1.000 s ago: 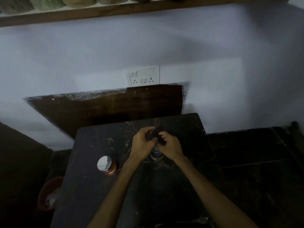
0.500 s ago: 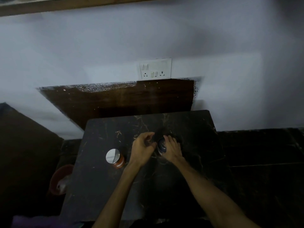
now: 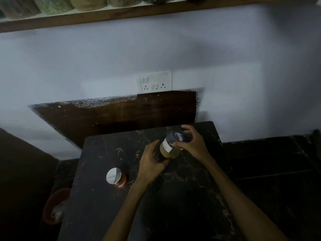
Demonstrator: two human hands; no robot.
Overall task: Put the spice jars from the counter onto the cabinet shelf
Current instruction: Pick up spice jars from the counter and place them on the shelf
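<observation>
– Where's everything relative to the counter [image 3: 107, 202]?

– The shelf [image 3: 121, 13] runs high above it on the wall, already carrying jars. The red jar [image 3: 116, 178] stands on the counter's left part. You hold the dark-lidded jar [image 3: 171, 145] tilted above its far end.

– How should you hold it?

– It looks like glass, smooth, fairly full, probably weighty and breakable. Your right hand [image 3: 192, 145] grips near the lid; your left hand [image 3: 151, 162] wraps its base. Carry it by the body.
</observation>
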